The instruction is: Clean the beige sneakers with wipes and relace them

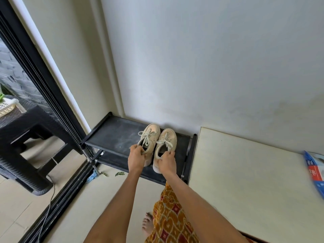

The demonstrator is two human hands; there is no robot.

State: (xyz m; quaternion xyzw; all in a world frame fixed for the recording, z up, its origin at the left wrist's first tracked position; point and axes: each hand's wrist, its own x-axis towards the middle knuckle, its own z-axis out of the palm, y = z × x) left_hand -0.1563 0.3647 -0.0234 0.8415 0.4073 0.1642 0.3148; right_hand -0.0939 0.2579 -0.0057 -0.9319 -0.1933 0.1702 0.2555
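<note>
Now two beige sneakers are seen side by side on the top shelf of a black shoe rack, toes pointing toward the wall at 12 o'clock. The left sneaker is gripped at its heel collar by the left hand, whose fingers are curled over the rim at about 6 o'clock of the shoe. The right sneaker is held the same way by the right hand, thumb and fingers pinched on the back of the collar, so that each shoe lies just beyond its hand. Both are laced, with pale bows tied over the tongues. Whether the soles are resting on the shelf or lifted slightly cannot be told. At 3 o'clock of the rack a cream surface is seen, and a blue and red packet lies at its far right edge, well apart from the shoes. A patterned orange garment hangs below the right forearm.
</note>
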